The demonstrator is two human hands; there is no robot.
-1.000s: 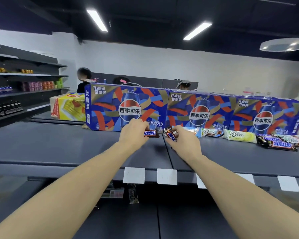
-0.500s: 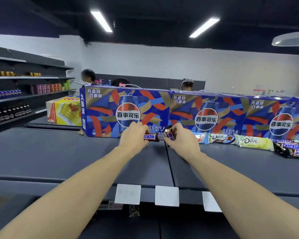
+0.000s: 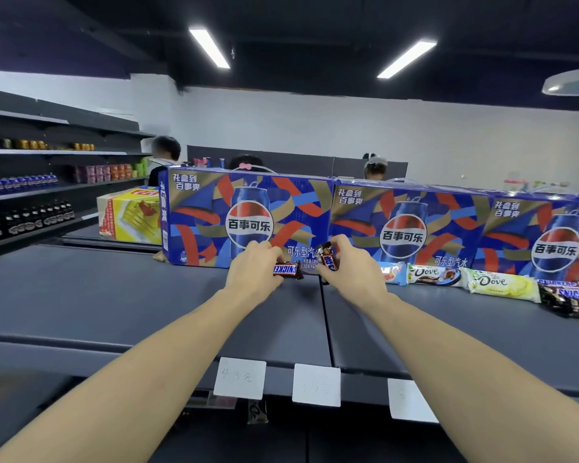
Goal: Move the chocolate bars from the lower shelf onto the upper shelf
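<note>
Both hands up on the upper shelf (image 3: 114, 295) — a Snickers bar in each.

Left hand (image 3: 253, 270) grips a bar (image 3: 286, 270) lying flat, low over the shelf; right hand (image 3: 351, 270) pinches another bar (image 3: 327, 259) tilted upright, just in front of the Pepsi boxes (image 3: 248, 215). To the right — Dove bars (image 3: 435, 275) and more Snickers (image 3: 572, 297) (already lined up there).

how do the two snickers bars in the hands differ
The left hand holds its Snickers bar lying flat and sideways at the shelf. The right hand holds its Snickers bar tilted up on end, clear of the shelf. Both are small and brown-wrapped, in front of the Pepsi boxes.
</note>
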